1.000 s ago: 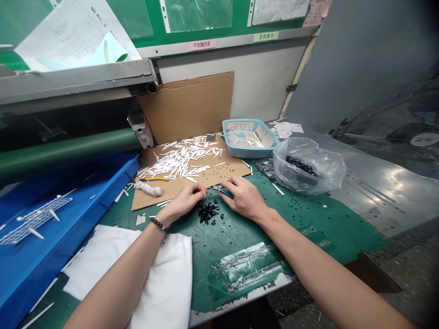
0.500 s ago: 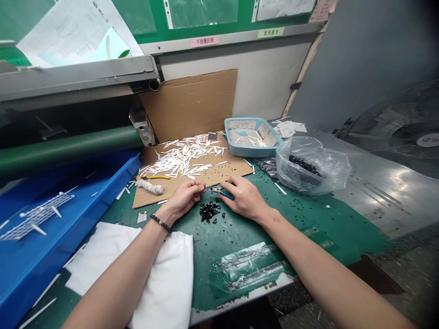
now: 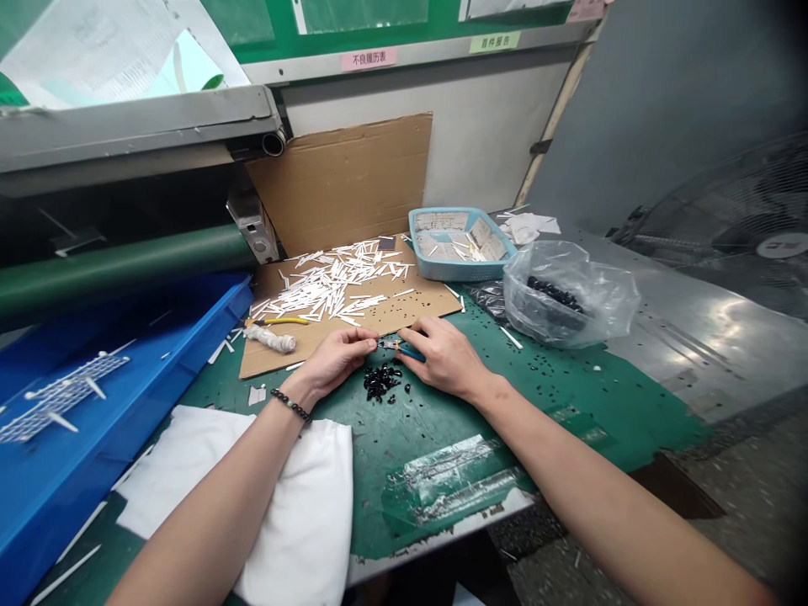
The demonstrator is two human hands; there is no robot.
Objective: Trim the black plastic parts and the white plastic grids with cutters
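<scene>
Left hand [image 3: 334,364] pinched closed at the fingertips, anything held too small to tell; right hand [image 3: 445,358] grips blue-handled pliers [image 3: 404,352] just beside it; heap of black pieces [image 3: 380,383] lies below both hands on the green desk mat [image 3: 442,438], near the cardboard sheet [image 3: 410,311] bearing white strips [image 3: 328,286].

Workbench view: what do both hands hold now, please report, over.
Right hand on blue-handled pliers; left hand beside their tip, hold unclear; black pieces heaped below, between hands.
</scene>
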